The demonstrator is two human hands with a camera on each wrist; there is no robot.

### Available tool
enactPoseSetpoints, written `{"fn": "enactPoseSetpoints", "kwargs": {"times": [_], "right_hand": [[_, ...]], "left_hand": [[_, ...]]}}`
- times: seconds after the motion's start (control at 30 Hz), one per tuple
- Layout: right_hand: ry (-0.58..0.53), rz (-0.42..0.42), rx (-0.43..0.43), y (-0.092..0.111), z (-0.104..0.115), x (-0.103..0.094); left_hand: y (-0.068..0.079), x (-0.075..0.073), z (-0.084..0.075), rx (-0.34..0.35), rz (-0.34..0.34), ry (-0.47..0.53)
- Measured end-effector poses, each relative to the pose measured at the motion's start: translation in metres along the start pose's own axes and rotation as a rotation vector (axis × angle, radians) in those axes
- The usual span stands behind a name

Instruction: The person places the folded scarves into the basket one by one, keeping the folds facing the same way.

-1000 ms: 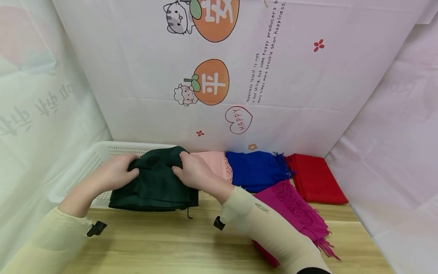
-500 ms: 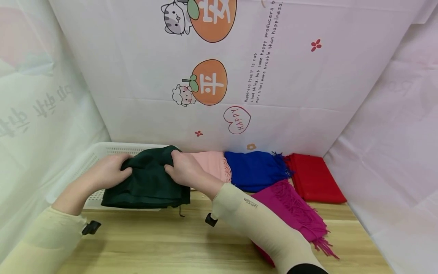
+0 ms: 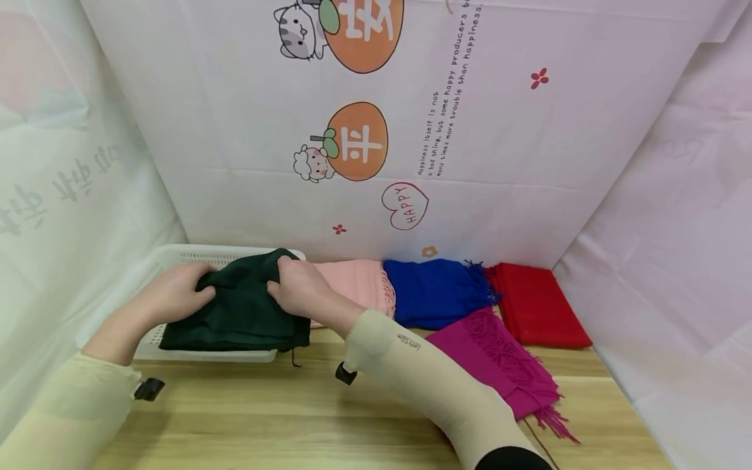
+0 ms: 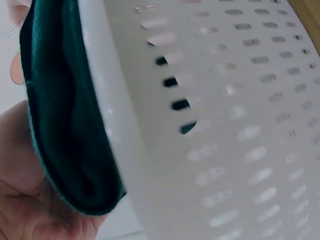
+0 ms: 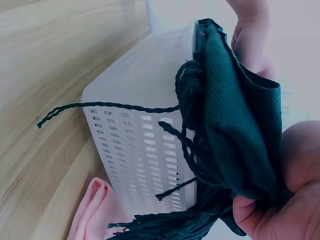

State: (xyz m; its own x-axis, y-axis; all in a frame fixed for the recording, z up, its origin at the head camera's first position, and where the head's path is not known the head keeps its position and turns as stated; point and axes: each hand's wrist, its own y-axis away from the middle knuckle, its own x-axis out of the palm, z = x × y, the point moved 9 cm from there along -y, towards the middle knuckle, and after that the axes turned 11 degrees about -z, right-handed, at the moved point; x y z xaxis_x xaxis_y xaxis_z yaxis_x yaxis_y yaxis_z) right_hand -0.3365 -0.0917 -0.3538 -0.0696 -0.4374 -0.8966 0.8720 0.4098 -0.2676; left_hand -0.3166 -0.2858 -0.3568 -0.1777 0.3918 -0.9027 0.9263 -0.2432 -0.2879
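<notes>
A folded dark green scarf (image 3: 241,313) with twisted fringe is held over the white perforated basket (image 3: 205,356). My left hand (image 3: 179,290) grips its left side, thumb on top. My right hand (image 3: 299,287) pinches its right side near the upper corner. In the right wrist view, green fringe (image 5: 190,150) hangs down outside the basket wall, one strand sticking out toward the table. The left wrist view has the folded edge of the green scarf (image 4: 65,110) right at the basket rim (image 4: 107,110). The basket's inside is mostly hidden by the scarf.
Right of the basket lie a folded pink scarf (image 3: 355,284), a blue one (image 3: 437,294) and a red one (image 3: 543,307) along the back wall. A magenta fringed scarf (image 3: 499,365) lies nearer, partly under my right forearm. Fabric walls surround the wooden table (image 3: 282,405).
Both hands have shifted left with the green scarf, bringing it farther over the basket. More of the basket's front rim and of the pink scarf shows now.
</notes>
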Motion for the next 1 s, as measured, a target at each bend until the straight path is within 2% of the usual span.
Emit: {"fn": "enactPoseSetpoints", "kwargs": {"times": [0.2, 0.5, 0.67, 1.0], "right_hand": [[-0.003, -0.008, -0.008, -0.004, 0.005, 0.006], [0.031, -0.015, 0.004, -0.008, 0.007, 0.016], [0.062, -0.014, -0.029, -0.009, 0.013, 0.021], [0.04, -0.005, -0.015, -0.012, 0.014, 0.033]], "left_hand": [[0.001, 0.004, 0.011, -0.002, 0.002, -0.007], [0.001, 0.008, 0.018, 0.012, 0.0, -0.014], [0.003, 0.01, 0.024, 0.017, 0.005, -0.02], [0.005, 0.016, 0.036, 0.001, 0.012, -0.025]]}}
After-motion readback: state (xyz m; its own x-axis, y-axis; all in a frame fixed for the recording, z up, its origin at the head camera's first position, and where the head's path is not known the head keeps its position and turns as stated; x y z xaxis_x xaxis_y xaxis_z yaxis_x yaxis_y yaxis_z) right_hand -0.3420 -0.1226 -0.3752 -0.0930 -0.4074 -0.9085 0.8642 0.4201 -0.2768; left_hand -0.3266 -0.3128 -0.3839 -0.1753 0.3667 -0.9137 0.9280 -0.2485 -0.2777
